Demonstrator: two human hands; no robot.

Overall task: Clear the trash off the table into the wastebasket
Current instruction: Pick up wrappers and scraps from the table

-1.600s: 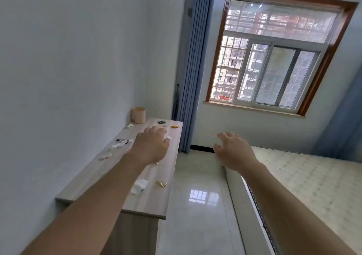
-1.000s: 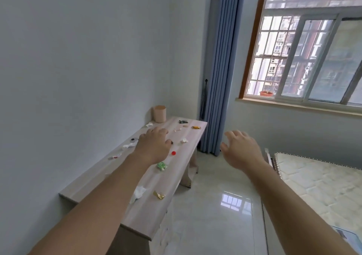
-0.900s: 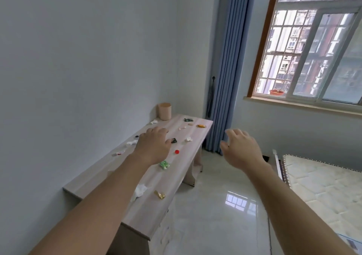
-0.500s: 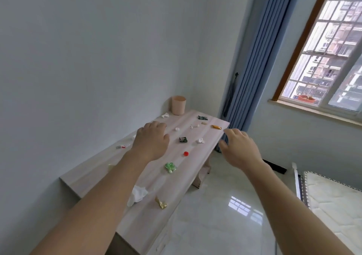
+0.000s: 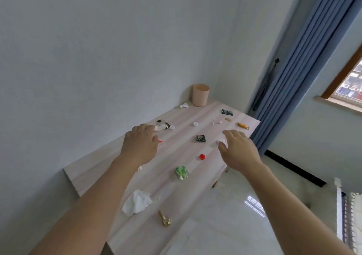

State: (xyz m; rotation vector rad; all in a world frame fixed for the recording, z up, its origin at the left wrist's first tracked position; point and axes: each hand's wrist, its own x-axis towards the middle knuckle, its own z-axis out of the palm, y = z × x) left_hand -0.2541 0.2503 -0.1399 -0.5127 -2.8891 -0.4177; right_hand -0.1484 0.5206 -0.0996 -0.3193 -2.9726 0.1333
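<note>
A long pale wooden table (image 5: 176, 200) stands against the left wall with trash scattered on it. Nearest me lie a crumpled white tissue (image 5: 137, 202) and a gold wrapper (image 5: 165, 219). Farther on are a green wrapper (image 5: 181, 172), a red bottle cap (image 5: 202, 156), a dark green packet (image 5: 200, 138) and several small white scraps. A peach wastebasket (image 5: 200, 95) stands upright on the table's far corner. My left hand (image 5: 140, 144) and my right hand (image 5: 238, 150) hover over the middle of the table, fingers relaxed, holding nothing.
A blue curtain (image 5: 297, 66) hangs beyond the table's far end, with a window (image 5: 352, 84) to its right. Glossy white floor (image 5: 235, 215) runs along the table's right side. A mattress edge (image 5: 348, 205) shows at the lower right.
The view has swung left and down and come closer to the table. Both hands now hover over the tabletop; my right hand was over the floor before.
</note>
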